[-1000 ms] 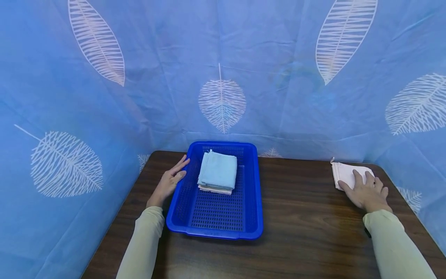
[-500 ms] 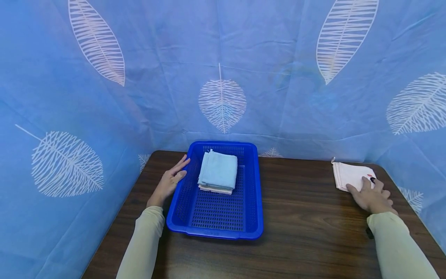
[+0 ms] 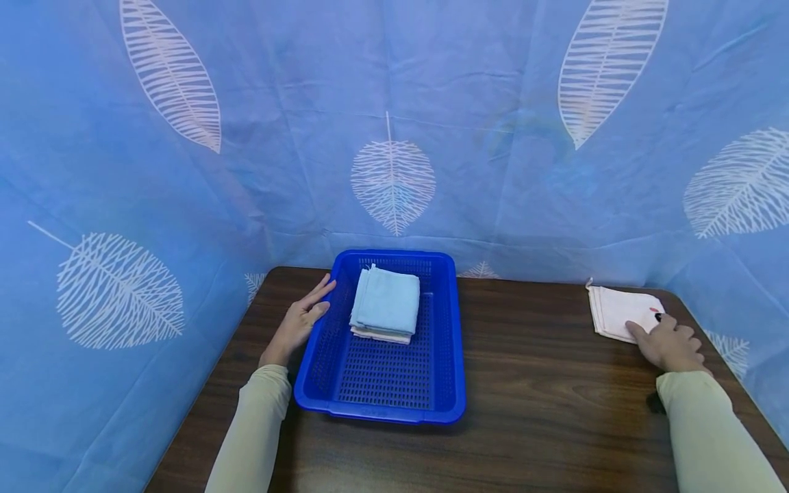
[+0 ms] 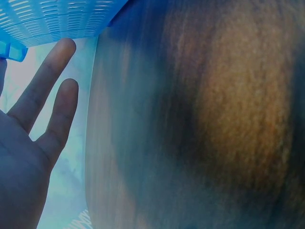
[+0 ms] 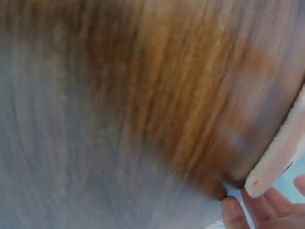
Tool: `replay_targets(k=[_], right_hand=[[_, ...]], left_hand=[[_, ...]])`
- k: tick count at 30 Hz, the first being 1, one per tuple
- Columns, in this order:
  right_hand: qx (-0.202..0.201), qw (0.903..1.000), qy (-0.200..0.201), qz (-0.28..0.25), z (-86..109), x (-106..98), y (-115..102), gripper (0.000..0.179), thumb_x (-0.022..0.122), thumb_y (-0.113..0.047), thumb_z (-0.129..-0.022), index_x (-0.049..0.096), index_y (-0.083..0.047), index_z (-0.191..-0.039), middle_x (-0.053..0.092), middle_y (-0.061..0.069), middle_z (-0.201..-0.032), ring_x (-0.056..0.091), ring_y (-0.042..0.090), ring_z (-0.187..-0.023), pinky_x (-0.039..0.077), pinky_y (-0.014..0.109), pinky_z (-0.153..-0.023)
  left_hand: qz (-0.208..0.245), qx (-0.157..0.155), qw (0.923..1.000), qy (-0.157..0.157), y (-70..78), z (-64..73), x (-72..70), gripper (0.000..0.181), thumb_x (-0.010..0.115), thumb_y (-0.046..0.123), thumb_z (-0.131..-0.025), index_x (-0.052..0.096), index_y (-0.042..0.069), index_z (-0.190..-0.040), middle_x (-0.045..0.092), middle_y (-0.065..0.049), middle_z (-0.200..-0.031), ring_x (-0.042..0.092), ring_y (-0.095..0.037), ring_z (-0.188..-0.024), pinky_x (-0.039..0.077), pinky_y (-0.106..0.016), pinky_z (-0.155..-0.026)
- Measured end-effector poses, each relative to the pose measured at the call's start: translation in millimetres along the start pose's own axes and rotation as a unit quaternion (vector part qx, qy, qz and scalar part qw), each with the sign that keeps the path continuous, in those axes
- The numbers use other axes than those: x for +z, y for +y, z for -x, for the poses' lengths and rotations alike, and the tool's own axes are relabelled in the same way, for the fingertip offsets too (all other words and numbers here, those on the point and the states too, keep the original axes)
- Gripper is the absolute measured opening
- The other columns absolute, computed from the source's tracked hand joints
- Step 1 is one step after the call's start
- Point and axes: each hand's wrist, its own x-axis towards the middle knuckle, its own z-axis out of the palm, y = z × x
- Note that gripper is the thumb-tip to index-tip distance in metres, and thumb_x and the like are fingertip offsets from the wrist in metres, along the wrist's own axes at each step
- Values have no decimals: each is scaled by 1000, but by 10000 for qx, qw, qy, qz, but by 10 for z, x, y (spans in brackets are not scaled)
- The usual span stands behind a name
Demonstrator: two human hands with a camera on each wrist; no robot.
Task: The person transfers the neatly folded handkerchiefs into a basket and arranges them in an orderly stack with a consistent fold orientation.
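In the head view a blue plastic basket [image 3: 459,342] stands on the table, with a folded light blue towel [image 3: 390,301] over a pale pinkish one [image 3: 381,335] inside. My left hand [image 3: 296,329] rests at its left rim, fingers extended; straight fingers [image 4: 62,105] show beside the basket wall [image 4: 62,21] in the left wrist view. Far right lies a folded pale pink towel [image 3: 619,311] with a small loop and a red and black print. My right hand [image 3: 668,346] is at its near right corner. In the right wrist view, fingertips touch the towel's edge [image 5: 267,174], thumb apart from it.
The dark wooden table [image 3: 530,383] has rounded back corners. A light blue curtain [image 3: 493,171] with white leaf patterns hangs close behind it and along both sides. A dark wrist device [image 3: 656,402] sits under the right sleeve.
My right hand has slid back toward the person and to the right, from on top of the pink towel to its near right corner, uncovering the print. The left hand and basket stay still.
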Motion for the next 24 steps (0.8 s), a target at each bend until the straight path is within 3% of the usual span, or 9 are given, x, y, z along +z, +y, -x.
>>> replay_targets(k=[10,17,24], right_hand=[[223,9997,-48,45,-41,3,9,109,29,-68,-100,5,32,-137,14,63,-133,21,77,-123,28,77,-97],[373,9993,-35,81,-5,19,-51,97,36,-53,-104,4,33,-137,12,62,-134,19,75,-124,27,76,-101],[440,9990,26,-98,-61,-6,-78,109,46,-57,-100,-1,33,-140,5,63,-137,13,78,-129,25,80,-102]], left_hand=[[8,-59,10000,-39,9,3,-6,46,47,40,-108,44,37,-155,25,14,-169,22,-27,-160,16,-62,-127],[24,-69,10000,-16,28,7,-3,46,47,37,-109,44,37,-154,26,14,-169,23,-27,-159,17,-62,-127],[-99,102,9999,93,15,16,4,46,49,33,-108,46,30,-154,28,8,-169,25,-28,-158,20,-61,-126]])
